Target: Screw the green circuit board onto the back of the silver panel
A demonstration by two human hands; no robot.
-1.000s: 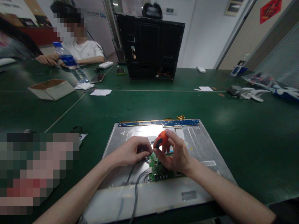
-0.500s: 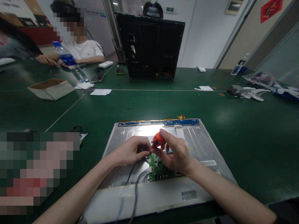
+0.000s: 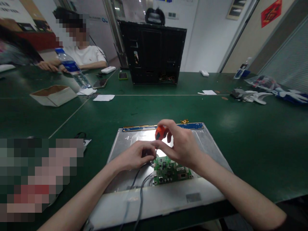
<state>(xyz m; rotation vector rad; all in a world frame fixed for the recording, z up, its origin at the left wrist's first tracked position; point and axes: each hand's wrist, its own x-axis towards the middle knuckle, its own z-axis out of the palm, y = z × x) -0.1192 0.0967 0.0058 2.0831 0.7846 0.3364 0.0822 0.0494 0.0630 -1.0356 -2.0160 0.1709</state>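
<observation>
A silver panel back (image 3: 211, 150) lies flat on the green table in front of me, with a blue strip along its far edge. A small green circuit board (image 3: 171, 170) sits on it near me, with grey cables (image 3: 140, 189) running off toward me. My right hand (image 3: 180, 144) is closed round an orange-handled screwdriver (image 3: 159, 132), whose tip points down at the board's left corner. My left hand (image 3: 134, 155) is pinched right beside that tip; what its fingers hold is too small to make out.
A black monitor shell (image 3: 154, 51) stands upright across the table. A cardboard box (image 3: 53, 95), a water bottle (image 3: 72, 69), phones and paper slips lie at the far left, where other people sit. White parts (image 3: 252, 96) lie at the far right.
My right hand has lifted with the screwdriver, up and slightly away from me, uncovering more of the green board. My left hand has stayed put.
</observation>
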